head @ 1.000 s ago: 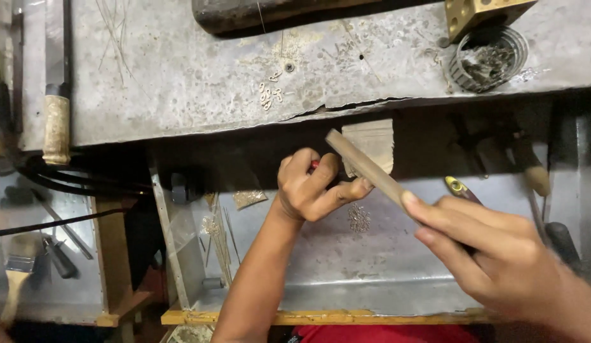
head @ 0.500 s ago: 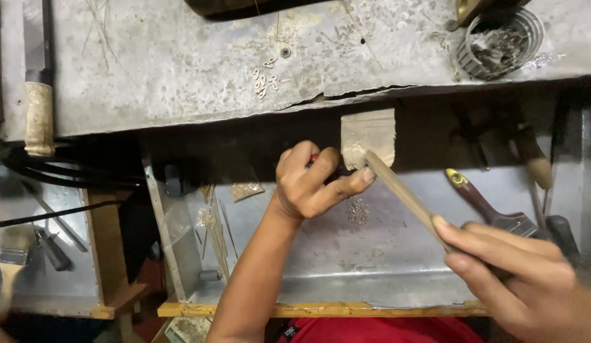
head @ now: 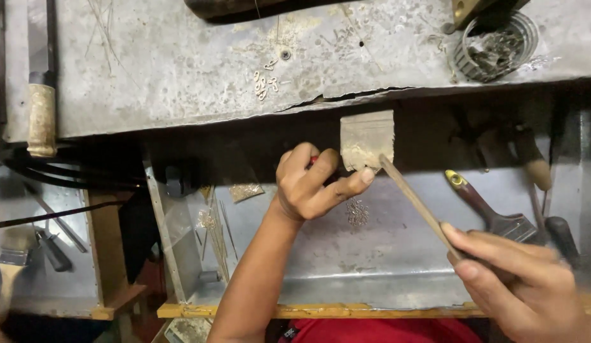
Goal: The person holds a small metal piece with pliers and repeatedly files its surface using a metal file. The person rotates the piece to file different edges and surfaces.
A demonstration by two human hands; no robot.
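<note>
My left hand is curled shut around a small tool with a red handle, pressed against the wooden bench peg that sticks out from under the metal-topped bench. What the tool grips is too small to make out. My right hand holds a long flat file by its lower end. The file slants up to the left and its tip meets the peg's lower edge beside my left thumb.
A metal catch tray with a small filigree piece lies below the peg. A brush with a dark red handle rests at right. On the bench top sit small metal links, a round tin and a wooden-handled tool.
The file has slid down and to the right, drawn back with my right hand, while my left hand stayed at the peg. The view shifted slightly.
</note>
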